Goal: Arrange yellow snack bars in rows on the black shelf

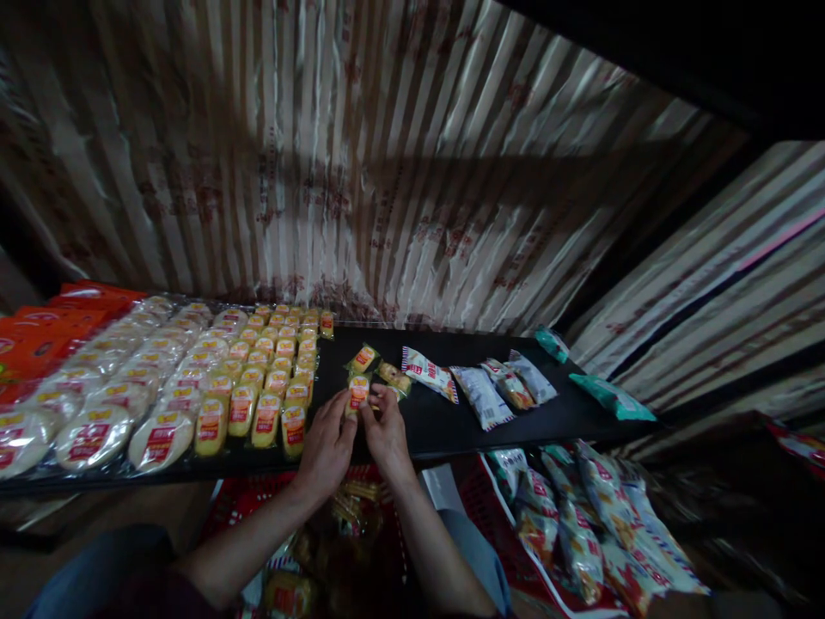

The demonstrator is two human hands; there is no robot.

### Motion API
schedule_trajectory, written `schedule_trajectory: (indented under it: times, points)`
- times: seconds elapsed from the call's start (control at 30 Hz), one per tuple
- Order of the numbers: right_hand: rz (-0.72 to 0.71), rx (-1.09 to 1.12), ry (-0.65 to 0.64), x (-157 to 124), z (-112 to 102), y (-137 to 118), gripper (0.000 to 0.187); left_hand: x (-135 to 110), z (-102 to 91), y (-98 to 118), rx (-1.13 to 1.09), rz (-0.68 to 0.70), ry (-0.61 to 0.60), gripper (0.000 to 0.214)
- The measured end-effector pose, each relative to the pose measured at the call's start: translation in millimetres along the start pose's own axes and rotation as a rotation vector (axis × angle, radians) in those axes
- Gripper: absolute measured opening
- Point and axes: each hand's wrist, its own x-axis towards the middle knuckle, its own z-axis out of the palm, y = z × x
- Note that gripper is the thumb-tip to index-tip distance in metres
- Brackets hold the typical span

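Note:
Between the fingertips of my left hand [328,443] and my right hand [387,430] is a small packaged cake [358,392], yellow with an orange-red label, held upright over the black shelf [438,430]. Both hands are closed on it, one from each side. Just behind it lie another packaged cake [364,357] and a clear-wrapped snack [394,378] close to my right fingers. To the left stand several rows of the same small cakes [266,419], the nearest beside my left hand.
Round flat packaged cakes [94,438] and orange packs [45,335] fill the shelf's left end. White snack bags [482,397] and green bags [612,395] lie to the right. Below are a red basket of bags [516,550] and another basket [225,503] between my legs. Striped sheeting [387,172] hangs behind.

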Motion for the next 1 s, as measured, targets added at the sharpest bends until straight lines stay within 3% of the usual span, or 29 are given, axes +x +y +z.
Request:
schedule_trajectory:
  times: [0.13, 0.37, 0.7, 1.0]
  points:
    - [-0.018, -0.063, 0.011, 24, 8, -5, 0.030, 25, 3.8, 3, -0.007, -0.006, 0.075, 0.031]
    - [-0.081, -0.094, -0.020, 68, 24, -9, 0.024, 62, 10.8, 9, 0.001, -0.109, 0.077, 0.032]
    - [-0.027, -0.160, -0.042, 122, 48, -13, 0.019, 107, 21.6, 10, -0.078, -0.235, 0.162, 0.034]
    - [0.028, -0.212, -0.116, 163, 75, 10, 0.032, 135, 28.9, -3, 0.166, -0.189, 0.213, 0.045]
